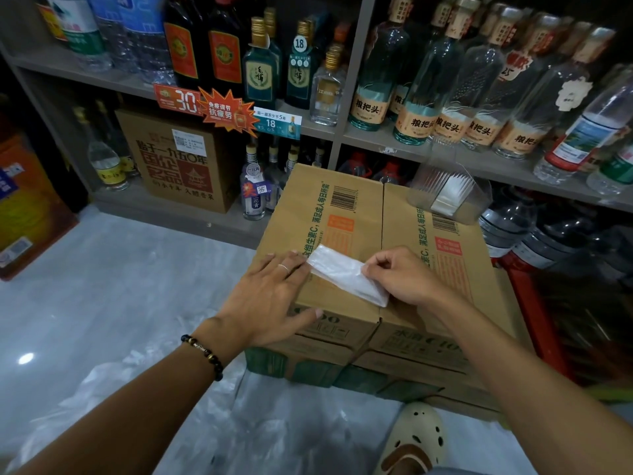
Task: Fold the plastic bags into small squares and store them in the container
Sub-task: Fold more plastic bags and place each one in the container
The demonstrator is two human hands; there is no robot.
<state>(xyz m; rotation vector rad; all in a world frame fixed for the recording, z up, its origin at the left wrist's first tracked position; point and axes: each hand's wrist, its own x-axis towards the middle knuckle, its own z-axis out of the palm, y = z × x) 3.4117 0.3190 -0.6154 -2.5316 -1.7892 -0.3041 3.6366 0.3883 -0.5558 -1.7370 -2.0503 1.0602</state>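
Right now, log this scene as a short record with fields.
work surface: cardboard box, closed top
bag: plastic bag folded into a flat white strip, lying on the box
left hand: flat, fingers straight, fingertips on the strip's far end
right hand: pinching the strip's near end
container: clear plastic container on the box's far right corner, folded bags stacked inside
floor: loose plastic bags at lower left

A translucent white plastic bag (pixel 346 274) lies on a brown cardboard box (pixel 359 214) printed green and orange.
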